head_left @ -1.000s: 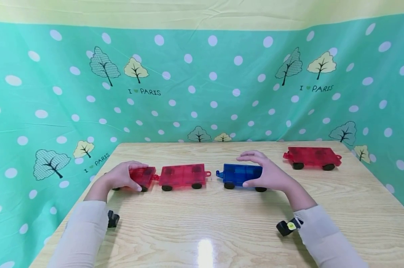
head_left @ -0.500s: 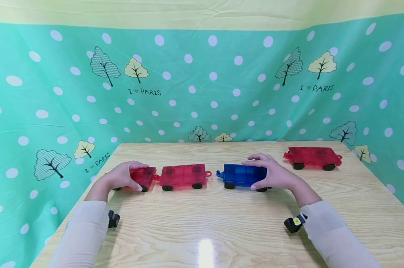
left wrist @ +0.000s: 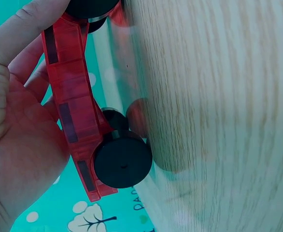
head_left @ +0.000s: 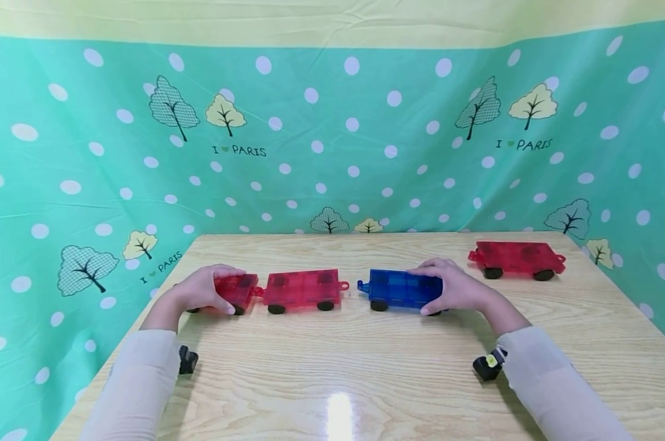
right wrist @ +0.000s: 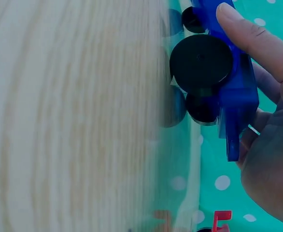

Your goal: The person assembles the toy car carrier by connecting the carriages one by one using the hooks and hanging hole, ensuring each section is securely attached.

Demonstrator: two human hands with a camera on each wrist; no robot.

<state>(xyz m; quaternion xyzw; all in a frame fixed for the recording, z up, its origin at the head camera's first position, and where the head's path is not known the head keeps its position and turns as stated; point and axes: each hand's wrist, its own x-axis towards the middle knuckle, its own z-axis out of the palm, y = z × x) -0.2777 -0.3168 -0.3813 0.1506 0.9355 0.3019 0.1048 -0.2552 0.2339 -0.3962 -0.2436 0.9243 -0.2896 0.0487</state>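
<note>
My left hand (head_left: 202, 291) grips the left end of a red toy wagon (head_left: 235, 290) on the wooden table (head_left: 332, 367); in the left wrist view the wagon (left wrist: 71, 106) lies against my palm (left wrist: 16, 140) with its black wheel (left wrist: 122, 162) showing. A second red wagon (head_left: 303, 288) is hooked to it on the right. My right hand (head_left: 456, 288) grips the right end of a blue wagon (head_left: 398, 288), thumb in front. The right wrist view shows the blue wagon (right wrist: 233, 92) held by my fingers (right wrist: 257, 43). A small gap separates the blue wagon from the red pair.
A third red wagon (head_left: 516, 258) stands alone at the table's far right. A teal dotted cloth (head_left: 332, 141) with trees hangs behind and around the table. The table's left edge lies close to my left forearm (head_left: 139, 380).
My right hand slid rightward along the blue wagon and closed round its right end. The left hand and the red wagons stayed put.
</note>
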